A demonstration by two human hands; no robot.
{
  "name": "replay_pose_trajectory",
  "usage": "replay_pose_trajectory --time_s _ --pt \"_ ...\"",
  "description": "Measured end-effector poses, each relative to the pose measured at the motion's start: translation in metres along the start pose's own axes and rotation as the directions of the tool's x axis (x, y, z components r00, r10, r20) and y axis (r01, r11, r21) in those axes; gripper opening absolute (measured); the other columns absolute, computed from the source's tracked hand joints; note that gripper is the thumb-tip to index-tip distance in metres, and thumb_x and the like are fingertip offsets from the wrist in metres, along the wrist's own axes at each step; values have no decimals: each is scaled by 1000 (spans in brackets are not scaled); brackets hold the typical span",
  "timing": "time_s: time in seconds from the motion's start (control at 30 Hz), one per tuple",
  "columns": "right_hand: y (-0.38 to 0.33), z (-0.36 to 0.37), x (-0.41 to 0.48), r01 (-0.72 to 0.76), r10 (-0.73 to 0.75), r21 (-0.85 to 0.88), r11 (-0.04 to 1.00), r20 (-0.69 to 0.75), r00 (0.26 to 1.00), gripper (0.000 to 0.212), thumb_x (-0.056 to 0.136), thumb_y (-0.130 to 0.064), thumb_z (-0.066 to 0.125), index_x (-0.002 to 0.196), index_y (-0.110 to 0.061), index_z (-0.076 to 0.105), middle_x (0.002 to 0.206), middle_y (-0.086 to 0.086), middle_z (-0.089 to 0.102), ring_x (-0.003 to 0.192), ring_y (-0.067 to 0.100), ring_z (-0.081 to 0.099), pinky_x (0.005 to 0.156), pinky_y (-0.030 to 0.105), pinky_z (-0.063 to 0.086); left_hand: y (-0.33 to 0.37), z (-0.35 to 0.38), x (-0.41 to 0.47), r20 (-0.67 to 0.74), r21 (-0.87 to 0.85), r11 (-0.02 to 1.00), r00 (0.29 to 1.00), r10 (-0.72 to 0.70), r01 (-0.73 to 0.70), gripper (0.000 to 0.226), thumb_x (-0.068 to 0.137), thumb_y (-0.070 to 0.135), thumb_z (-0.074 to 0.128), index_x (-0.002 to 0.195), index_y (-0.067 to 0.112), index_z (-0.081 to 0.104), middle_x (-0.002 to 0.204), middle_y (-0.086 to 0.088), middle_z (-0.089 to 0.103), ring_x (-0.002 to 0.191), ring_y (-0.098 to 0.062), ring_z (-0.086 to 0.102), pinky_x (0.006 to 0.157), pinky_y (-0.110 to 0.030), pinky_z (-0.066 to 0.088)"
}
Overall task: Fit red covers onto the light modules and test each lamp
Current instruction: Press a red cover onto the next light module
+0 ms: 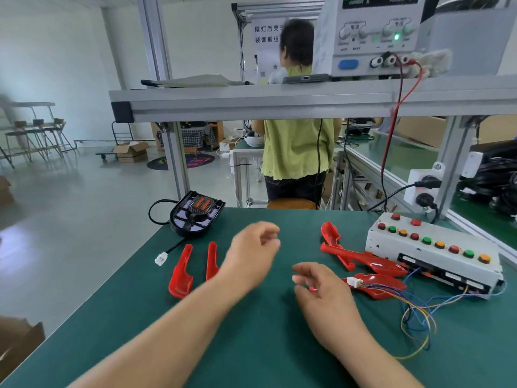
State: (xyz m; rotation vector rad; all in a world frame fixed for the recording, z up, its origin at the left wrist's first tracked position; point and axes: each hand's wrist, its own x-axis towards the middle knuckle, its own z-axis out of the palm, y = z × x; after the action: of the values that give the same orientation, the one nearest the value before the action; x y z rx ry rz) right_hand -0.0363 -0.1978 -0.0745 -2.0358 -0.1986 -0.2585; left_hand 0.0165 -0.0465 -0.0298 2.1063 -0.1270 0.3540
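Two hands hover over the green desk (265, 345), with red covers on both sides.

The left hand (251, 253) has loosely curled fingers and holds nothing. The right hand (324, 295) is loosely curled too; a tiny red speck sits by its fingers, and I cannot tell if it is pinched. Two red covers (180, 273) lie side by side near the black light module (195, 215), likely laid out ready to fit. More red pieces (361, 257) lie just beside the button box (433, 247), probably so the wires reach it for testing. The power box (375, 32) on the shelf (251, 96) reads "CURRENT A". A sign (265, 33) says "尾灯后壳" and "装饰框组".
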Motion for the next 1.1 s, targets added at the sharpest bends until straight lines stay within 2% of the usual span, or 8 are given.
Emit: replay_pose_trajectory --time_s 0.13,0.27,0.37,0.47,0.6,0.73,1.0,1.1 --pt "0 1 0 -36 35 36 999 12 999 38 91 -1 54 105 -36 57 109 -15 61 101 -11 56 72 0 39 -8 -43 47 -67 313 948 997 -36 55 32 93 19 57 125 18 63 117 1 67 106 -17 61 91 -27 46" --pt "-1 1 0 -33 33 27 999 17 999 39 91 -1 53 104 -38 57 110 -17 60 102 -14 55 74 -2 39 -38 -78 72 -92 706 696 991 -95 132 24 94 23 53 113 12 63 118 -12 63 104 -31 58 81 -36 47" --pt "-2 1 0 -40 40 15 999 17 999 38 91 -3 53 104 -39 56 110 -19 59 103 -14 55 73 -2 39 -60 -95 76 -100 832 532 986 -132 156 31 100 34 51 117 11 62 123 -13 58 115 -33 52 91 -41 47" --pt "-2 0 0 -47 47 -1 999 19 999 38 92 -5 53 103 -41 55 109 -20 59 102 -15 55 72 -1 40 -76 -104 78 -67 890 440 988 -142 123 26 97 32 56 115 14 66 124 -9 58 118 -30 52 95 -38 45" --pt "-2 0 -1 -54 54 -13 998 24 998 36 93 -7 53 105 -40 56 109 -20 59 100 -16 53 72 -1 40 -86 -108 80 -45 913 393 984 -170 109 26 96 25 62 121 21 66 127 -4 59 124 -26 50 101 -37 41" --pt "-3 -2 -1 -69 69 -13 998 23 997 35 94 -9 54 106 -42 56 109 -22 58 100 -12 55 69 1 41 -94 -111 81 -34 944 322 991 -130 74 29 93 12 58 118 22 67 118 -3 57 118 -25 49 98 -35 42" --pt "-3 -2 -1 -69 69 -10 998 29 997 34 94 -9 53 106 -40 56 109 -19 58 99 -9 56 70 1 42 -109 -114 84 -59 952 295 996 -70 77 32 94 10 54 120 25 64 119 -2 55 116 -24 47 97 -35 40" --pt "-3 -3 -1 -69 69 0 998 30 997 33 94 -8 53 107 -39 56 110 -18 58 98 -7 56 70 1 42 -111 -115 85 -68 940 331 996 -50 81 31 92 10 54 119 24 61 118 -3 55 114 -25 47 94 -34 40"
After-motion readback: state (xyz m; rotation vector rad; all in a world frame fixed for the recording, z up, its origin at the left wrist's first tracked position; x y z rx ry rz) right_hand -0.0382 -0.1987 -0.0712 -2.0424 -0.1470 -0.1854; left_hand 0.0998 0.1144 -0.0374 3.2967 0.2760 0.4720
